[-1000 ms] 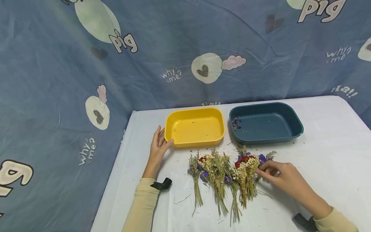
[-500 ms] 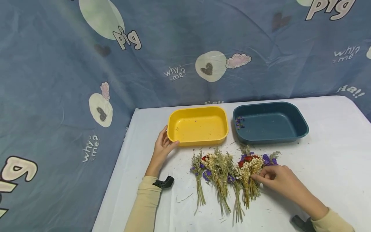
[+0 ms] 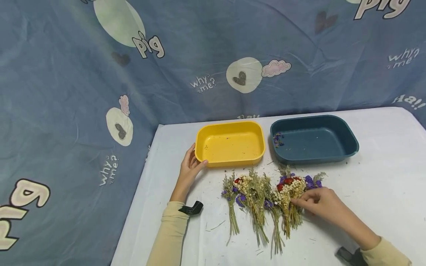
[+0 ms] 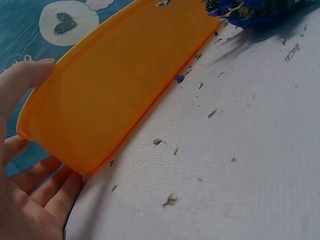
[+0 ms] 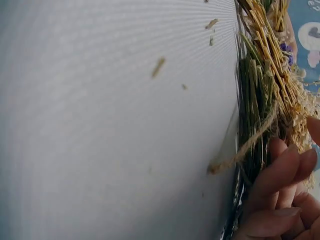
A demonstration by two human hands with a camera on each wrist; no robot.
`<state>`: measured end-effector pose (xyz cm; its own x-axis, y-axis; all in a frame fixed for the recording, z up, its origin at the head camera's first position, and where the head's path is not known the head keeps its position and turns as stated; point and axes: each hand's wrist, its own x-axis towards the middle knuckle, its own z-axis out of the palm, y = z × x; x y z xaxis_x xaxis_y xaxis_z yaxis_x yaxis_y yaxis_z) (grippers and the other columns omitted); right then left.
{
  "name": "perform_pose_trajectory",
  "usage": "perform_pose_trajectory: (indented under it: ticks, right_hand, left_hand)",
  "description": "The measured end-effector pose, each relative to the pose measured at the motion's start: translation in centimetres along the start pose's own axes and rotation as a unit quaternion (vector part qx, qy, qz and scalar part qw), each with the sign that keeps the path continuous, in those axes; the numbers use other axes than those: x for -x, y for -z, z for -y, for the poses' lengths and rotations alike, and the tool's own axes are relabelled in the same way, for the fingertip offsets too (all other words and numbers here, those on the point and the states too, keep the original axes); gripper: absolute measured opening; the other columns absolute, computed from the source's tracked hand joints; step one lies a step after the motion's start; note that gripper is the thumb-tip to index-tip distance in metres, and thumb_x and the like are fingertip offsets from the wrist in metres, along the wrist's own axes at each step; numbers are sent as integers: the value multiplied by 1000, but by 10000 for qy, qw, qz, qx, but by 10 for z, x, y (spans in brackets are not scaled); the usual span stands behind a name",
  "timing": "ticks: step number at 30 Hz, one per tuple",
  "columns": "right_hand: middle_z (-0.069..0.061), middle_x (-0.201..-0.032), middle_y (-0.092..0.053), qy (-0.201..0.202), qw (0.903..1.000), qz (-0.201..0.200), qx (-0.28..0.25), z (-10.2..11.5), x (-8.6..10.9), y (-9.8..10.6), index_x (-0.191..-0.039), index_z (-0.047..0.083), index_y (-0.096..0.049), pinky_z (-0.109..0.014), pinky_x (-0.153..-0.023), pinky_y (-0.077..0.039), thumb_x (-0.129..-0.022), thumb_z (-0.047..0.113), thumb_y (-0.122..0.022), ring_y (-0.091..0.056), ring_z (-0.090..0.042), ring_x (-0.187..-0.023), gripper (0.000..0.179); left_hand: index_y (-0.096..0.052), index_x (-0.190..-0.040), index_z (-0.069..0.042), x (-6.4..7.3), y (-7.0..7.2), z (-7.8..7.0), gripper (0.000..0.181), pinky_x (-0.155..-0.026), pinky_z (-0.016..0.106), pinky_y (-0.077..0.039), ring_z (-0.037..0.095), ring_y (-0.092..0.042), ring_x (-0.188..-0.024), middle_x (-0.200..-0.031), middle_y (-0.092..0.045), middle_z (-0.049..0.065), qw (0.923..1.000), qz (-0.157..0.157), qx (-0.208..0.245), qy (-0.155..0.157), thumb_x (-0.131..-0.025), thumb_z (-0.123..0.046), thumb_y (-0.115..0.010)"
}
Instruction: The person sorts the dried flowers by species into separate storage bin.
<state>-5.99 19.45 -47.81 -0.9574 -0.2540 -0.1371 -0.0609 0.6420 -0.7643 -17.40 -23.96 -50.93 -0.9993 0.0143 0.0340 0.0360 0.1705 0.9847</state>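
Note:
At the front left corner of a yellow plastic tub (image 3: pixel 233 162), my left hand (image 3: pixel 188 173) grips with the thumb over the rim. In the left wrist view its fingers (image 4: pixel 57 197) lie against the tub's outer wall. My right hand (image 3: pixel 327 207) pinches the right side of a dried flower bouquet (image 3: pixel 287 199) with cream and red blooms. The right wrist view has its curled fingers (image 5: pixel 272 175) at the stalks, by a loose end of twine (image 5: pixel 245 150). More dried bouquets (image 3: pixel 256 207) lie side by side to the left, stems towards me.
A dark blue tub (image 3: pixel 319 159) stands right of the yellow one, with small purple petals (image 3: pixel 277 139) inside at its left end. Bits of stem and leaf litter the white tablecloth (image 3: pixel 213 244). A printed blue curtain (image 3: pixel 186 48) hangs behind and on the left.
My right hand has shifted slightly left onto the bouquet's stalks. The left hand stays on the yellow tub's corner. The whole head view has drifted a little.

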Motion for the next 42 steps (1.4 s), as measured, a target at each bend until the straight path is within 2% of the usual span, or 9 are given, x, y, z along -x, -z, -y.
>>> perform_pose_trajectory:
  ticks: [4,7,13,17,21,26,31,35,42]
  right_hand:
    - [7,-52,-60,-134,9999,-77,37,1,-2,-1,-71,22,-75,-21,-58,-45,-93,42,-76,-52,-7,-49,29]
    - [6,-52,-61,-186,9997,11,-150,2,-3,-2,-72,19,-75,-21,-56,-45,-93,39,-77,-55,-8,-48,29]
    - [0,-55,-64,-473,9917,492,-1089,0,-3,-1,-87,5,-77,-22,-55,-48,-95,28,-75,-61,-12,-52,25]
    - [2,-61,-68,-860,9779,715,-1766,-3,-2,0,-97,-3,-74,-22,-53,-51,-97,25,-72,-63,-10,-57,27]
    - [4,-69,-74,-943,9697,846,-2088,-6,0,2,-94,-1,-70,-23,-51,-53,-99,21,-68,-68,-9,-62,23]
    - [1,-79,-79,-885,9667,955,-2201,-7,2,2,-95,-1,-69,-25,-53,-57,-97,15,-63,-73,-9,-72,17]
    - [7,-76,-75,-782,9664,980,-2244,-3,4,4,-87,-1,-62,-28,-55,-60,-97,12,-64,-68,-8,-65,17]
    - [10,-75,-70,-675,9689,766,-2254,0,5,4,-90,-1,-59,-31,-57,-61,-97,13,-69,-64,-8,-61,18]
    - [7,-79,-74,-615,9694,371,-2346,3,9,4,-97,-3,-63,-35,-60,-63,-95,16,-75,-67,-9,-65,23]
  left_hand:
    - [-29,-163,-28,-1,-1,-2,87,-115,16,-44,21,-45,-147,-160,-44,6,9999,14,39,104,-93,-16,-79]
    - [-27,-164,-23,1,-2,-11,88,-119,22,-42,24,-44,-149,-162,-42,10,9998,57,3,189,-93,-14,-78]
    - [-28,-164,-16,10,-4,-31,87,-121,28,-42,26,-44,-149,-161,-43,12,9998,46,-47,179,-93,-12,-77]
    - [-31,-163,-23,6,-2,-17,85,-117,21,-44,24,-47,-146,-159,-45,9,10000,36,2,44,-93,-16,-79]
    - [-33,-162,-28,0,0,0,84,-113,17,-46,21,-49,-144,-156,-48,6,9999,17,-6,-125,-92,-20,-80]
    - [-30,-163,-26,-1,1,-2,85,-117,21,-44,22,-45,-148,-160,-44,7,9999,42,94,49,-93,-14,-78]
    - [-28,-164,-21,4,0,-15,87,-118,23,-44,26,-45,-148,-160,-43,11,9998,84,83,165,-93,-13,-77]
    - [-28,-164,-18,9,-2,-28,87,-118,24,-44,26,-45,-147,-160,-43,13,9998,108,41,164,-93,-12,-77]
    - [-27,-164,-17,8,-2,-26,87,-118,22,-44,27,-45,-148,-160,-43,12,9998,82,-45,196,-94,-14,-77]
